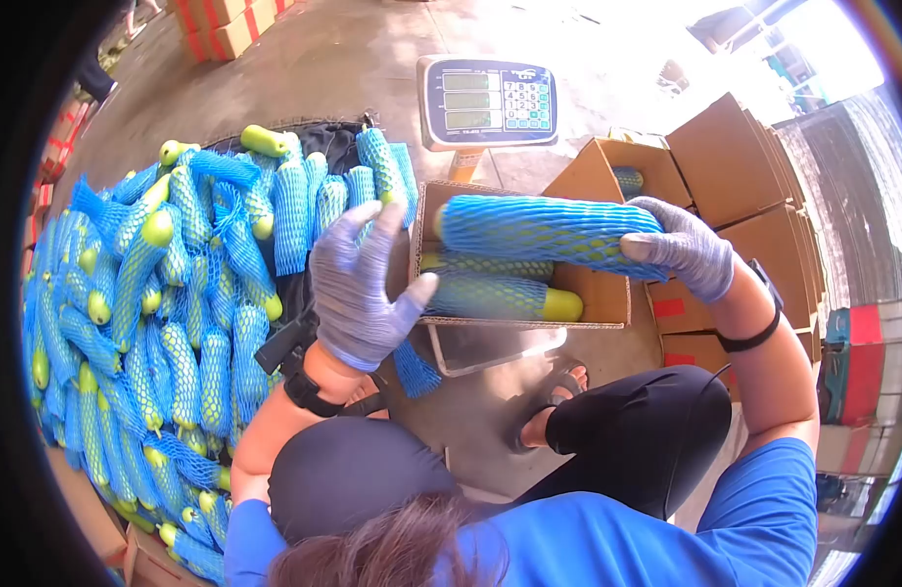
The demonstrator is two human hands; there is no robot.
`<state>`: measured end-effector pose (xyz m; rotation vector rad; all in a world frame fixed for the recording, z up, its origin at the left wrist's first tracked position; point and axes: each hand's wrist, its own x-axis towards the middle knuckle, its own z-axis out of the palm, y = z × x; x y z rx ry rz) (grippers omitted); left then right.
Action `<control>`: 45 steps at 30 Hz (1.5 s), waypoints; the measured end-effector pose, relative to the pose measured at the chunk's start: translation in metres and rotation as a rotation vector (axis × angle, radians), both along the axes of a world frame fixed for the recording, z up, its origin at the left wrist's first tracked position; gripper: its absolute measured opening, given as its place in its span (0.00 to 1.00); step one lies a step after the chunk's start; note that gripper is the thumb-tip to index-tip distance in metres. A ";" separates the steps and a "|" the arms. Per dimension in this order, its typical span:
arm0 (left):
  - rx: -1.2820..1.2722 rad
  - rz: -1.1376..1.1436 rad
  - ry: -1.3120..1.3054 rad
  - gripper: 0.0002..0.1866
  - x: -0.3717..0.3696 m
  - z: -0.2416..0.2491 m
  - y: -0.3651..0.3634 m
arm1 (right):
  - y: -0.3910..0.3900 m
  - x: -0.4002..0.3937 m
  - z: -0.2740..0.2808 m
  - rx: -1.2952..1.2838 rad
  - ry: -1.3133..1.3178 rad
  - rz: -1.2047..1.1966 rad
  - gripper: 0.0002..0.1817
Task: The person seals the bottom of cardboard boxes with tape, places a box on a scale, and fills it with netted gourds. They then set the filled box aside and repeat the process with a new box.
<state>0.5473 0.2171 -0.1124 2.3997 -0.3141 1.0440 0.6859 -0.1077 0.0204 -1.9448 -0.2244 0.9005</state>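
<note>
"Well, what of the left hand (361, 289)?"

"Open and empty, fingers spread, by the left end of the box (607, 293)."

"And the right hand (693, 252)?"

"Gripping one end of a netted gourd (544, 232), which lies lengthwise over the box, above other gourds (485, 293)."

"So the step is packing?"

"Seemingly. The next move would call for squaring the gourd between the walls, then lowering it gently."

"And farther off?"

"The scale (490, 100), its display just beyond the box."

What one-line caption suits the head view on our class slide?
Gloved right hand holding a netted vegetable over an open box, gloved left hand spread beside it, scale beyond.
</note>
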 end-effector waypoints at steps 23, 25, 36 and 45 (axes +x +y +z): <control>-0.860 0.683 0.464 0.28 -0.150 -0.191 0.095 | 0.091 0.006 -0.068 -0.933 -0.447 0.969 0.29; -0.798 0.739 0.493 0.28 -0.154 -0.197 0.100 | 0.095 0.003 -0.070 -1.003 -0.499 0.975 0.30; -0.556 0.806 0.404 0.28 -0.157 -0.193 0.113 | 0.086 0.018 -0.111 -0.776 -0.328 0.607 0.41; -0.037 1.371 0.696 0.28 -0.201 -0.157 0.199 | 0.074 0.046 -0.207 -0.828 -0.238 0.522 0.43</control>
